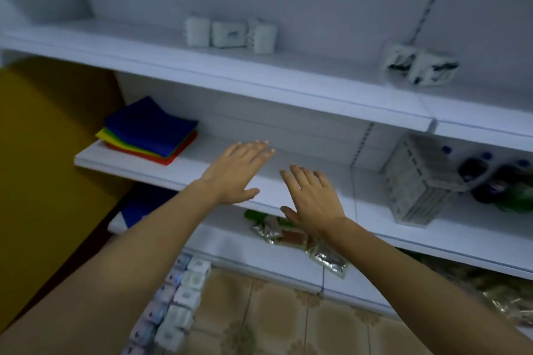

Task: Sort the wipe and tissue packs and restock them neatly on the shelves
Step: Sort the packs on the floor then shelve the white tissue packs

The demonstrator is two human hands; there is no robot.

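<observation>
White shelving meets a yellow wall [43,153] over tiled floor [259,311]. Folded cloths [150,127] lie at the middle shelf's [317,153] left end; unshelved packs [178,297] line the floor below. Left hand [233,173] and right hand [311,196] hover flat over that shelf, each grip open, empty. Few tissue packs [230,34] top the upper shelf [115,46]: restocking seems barely begun.

Three white packs [230,34] upright on upper shelf [173,62]; tilted pair [421,65] rightward; floor packs [176,305] rowed.

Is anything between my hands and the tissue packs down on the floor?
Nothing visible does. The left hand and right hand are open over the middle shelf; the packs lie uncovered on the floor below.
</observation>
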